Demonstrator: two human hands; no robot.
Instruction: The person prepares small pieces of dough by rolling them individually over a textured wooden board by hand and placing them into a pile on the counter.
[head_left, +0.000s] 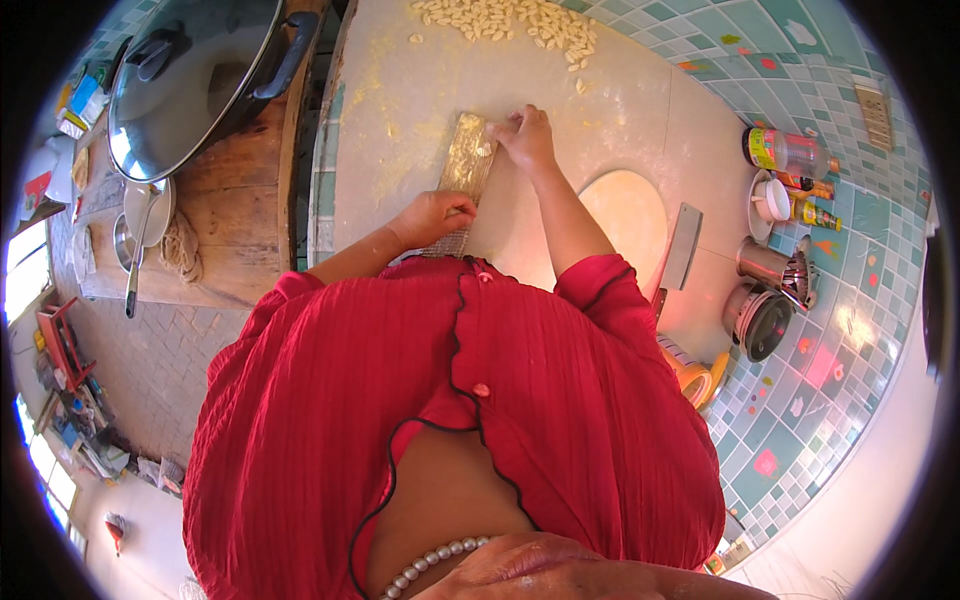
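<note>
A narrow ridged board (466, 154), dusted with yellow flour, slants across the countertop before me, its near end by my shirt. My left hand (439, 217) is curled over the board's nearer part; a pale bit shows at its fingers, too small to make out. Beside the board's far right edge is my right hand (529, 137), its thumb lowered to the edge and the other fingers bent. A small white dough piece (482, 150) lies on the ridges just below that thumb. Many small shaped dough pieces (495, 19) are spread at the counter's far side.
To the right lie a flat dough round (626, 214) and a cleaver (682, 246). Bottles (787, 154), a white cup (771, 199) and metal containers (757, 319) line the tiled wall. At left, a wooden table (232, 202) holds a large lidded pan (195, 82) and a bowl (154, 210).
</note>
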